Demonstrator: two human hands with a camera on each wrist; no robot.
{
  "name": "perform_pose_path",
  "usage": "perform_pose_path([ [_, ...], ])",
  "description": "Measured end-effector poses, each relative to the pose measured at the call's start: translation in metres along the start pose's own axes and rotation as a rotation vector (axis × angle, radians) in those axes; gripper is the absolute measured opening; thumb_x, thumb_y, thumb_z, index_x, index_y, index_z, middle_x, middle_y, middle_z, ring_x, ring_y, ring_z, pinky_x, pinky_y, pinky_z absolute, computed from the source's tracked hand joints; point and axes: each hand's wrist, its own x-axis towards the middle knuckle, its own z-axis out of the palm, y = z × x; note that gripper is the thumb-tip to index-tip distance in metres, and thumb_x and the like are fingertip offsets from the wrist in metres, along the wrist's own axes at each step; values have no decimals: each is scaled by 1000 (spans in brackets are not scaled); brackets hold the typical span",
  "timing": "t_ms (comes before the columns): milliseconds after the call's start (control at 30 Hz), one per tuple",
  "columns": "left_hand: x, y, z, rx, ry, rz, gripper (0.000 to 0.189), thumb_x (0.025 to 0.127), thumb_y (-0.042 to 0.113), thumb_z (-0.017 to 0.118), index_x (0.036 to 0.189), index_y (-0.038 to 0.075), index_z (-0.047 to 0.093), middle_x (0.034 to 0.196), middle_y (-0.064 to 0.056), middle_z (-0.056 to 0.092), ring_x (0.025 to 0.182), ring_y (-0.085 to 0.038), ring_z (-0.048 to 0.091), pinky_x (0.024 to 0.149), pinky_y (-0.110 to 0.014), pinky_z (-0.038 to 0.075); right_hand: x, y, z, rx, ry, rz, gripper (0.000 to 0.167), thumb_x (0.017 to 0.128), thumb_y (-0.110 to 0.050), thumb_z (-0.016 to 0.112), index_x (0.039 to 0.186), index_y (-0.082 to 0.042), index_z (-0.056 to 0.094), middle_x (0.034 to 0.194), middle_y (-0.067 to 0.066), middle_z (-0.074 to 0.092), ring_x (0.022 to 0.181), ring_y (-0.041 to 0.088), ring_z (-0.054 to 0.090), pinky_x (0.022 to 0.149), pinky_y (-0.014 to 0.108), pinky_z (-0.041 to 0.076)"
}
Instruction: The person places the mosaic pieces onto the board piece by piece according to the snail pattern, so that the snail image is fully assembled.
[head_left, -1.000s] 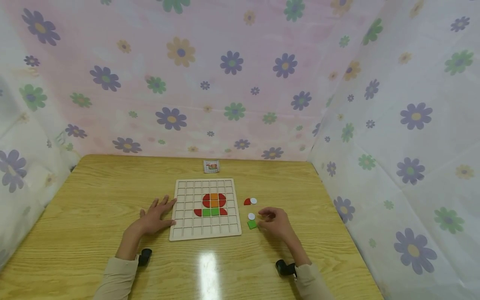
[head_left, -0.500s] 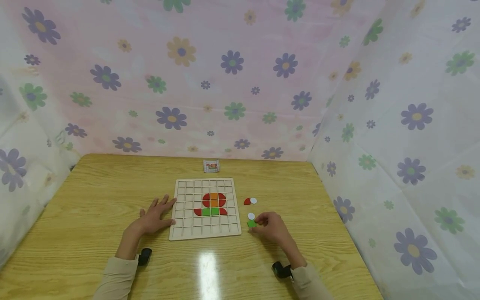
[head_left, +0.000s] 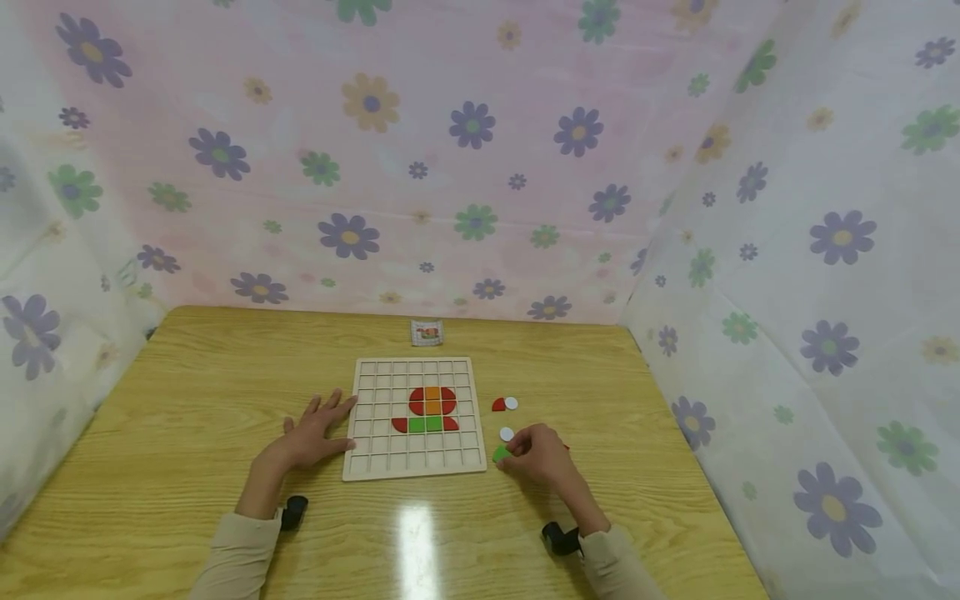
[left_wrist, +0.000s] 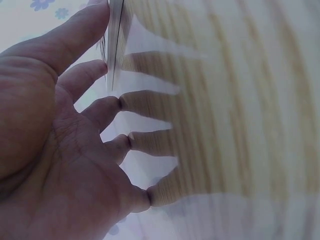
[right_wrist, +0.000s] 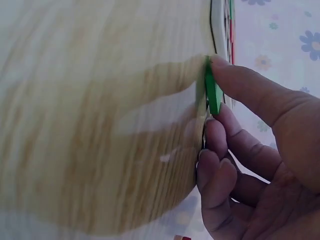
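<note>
A second ago my right hand [head_left: 542,454] was apart from the green tile [right_wrist: 214,92]; now my thumb and fingers pinch it, just right of the board [head_left: 375,383], so I judge that piece secured. My left hand [head_left: 305,440], fingers spread, touches the board's edge.

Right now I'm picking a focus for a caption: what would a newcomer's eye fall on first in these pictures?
Probably the red, orange and green pattern, set in the pale grid board a little right of its middle. Next might come the green piece pinched in the right grip, just beyond the board's right edge, then the flower-printed backdrop rising behind the table.
</note>
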Motion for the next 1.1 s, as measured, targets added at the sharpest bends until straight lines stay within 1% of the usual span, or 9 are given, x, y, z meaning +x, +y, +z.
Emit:
perform_pose_path([
  [100, 0, 1, 0, 2, -2, -3, 77, 96, 29, 71, 157, 1, 33, 163, -34, 13, 147, -62, 2, 100, -89, -1, 0, -1, 0, 2, -12, 10, 21, 77, -16, 90, 83, -6, 72, 77, 1, 67, 70, 12, 60, 65, 31, 52],
  [233, 0, 0, 0, 4, -2, -6, 77, 96, 29, 71, 158, 1, 33, 164, -33, 13, 147, -62, 2, 100, -89, -1, 1, -1, 1, 31, -2, -6, 21, 77, -13, 90, 84, -5, 72, 77, 1, 67, 70, 12, 60, 65, 30, 52],
  [433, 1, -1, 0, 5, -3, -9, 77, 96, 28, 71, 158, 1, 32, 164, -33, 12, 147, -62, 1, 99, -89, -2, 2, 2, 0, 94, 11, -6, 12, 84, -8, 83, 88, -3, 73, 80, 3, 69, 72, 12, 62, 64, 28, 52],
  [600, 1, 0, -1, 10, 2, -11, 76, 97, 28, 71, 158, 2, 33, 164, -32, 13, 147, -61, 2, 100, -89, -1, 3, 1, -2, 142, 11, -3, 6, 89, -7, 78, 92, -3, 73, 82, 4, 69, 73, 12, 62, 63, 26, 51],
  [833, 0, 1, -1, 18, 0, -7, 76, 97, 28, 70, 157, 1, 33, 164, -32, 14, 147, -61, 3, 99, -89, 0, 4, -4, 1, 222, 0, -58, 12, 92, -6, 72, 102, 1, 75, 91, 9, 70, 80, 13, 63, 70, 25, 52],
  [933, 0, 2, -1, 12, 0, -7, 76, 97, 28, 70, 157, 1, 33, 164, -32, 14, 147, -61, 3, 99, -89, 0, 4, -8, 3, 245, 8, -63, 13, 93, -5, 71, 104, 0, 76, 95, 9, 70, 84, 14, 63, 74, 24, 53],
  [1100, -1, 2, -1, 5, 2, -3, 76, 97, 28, 70, 157, 1, 33, 164, -32, 13, 147, -61, 3, 99, -89, 0, 6, -15, 9, 329, -1, -64, 17, 92, -2, 70, 108, 1, 75, 104, 14, 71, 91, 17, 66, 76, 21, 54],
])
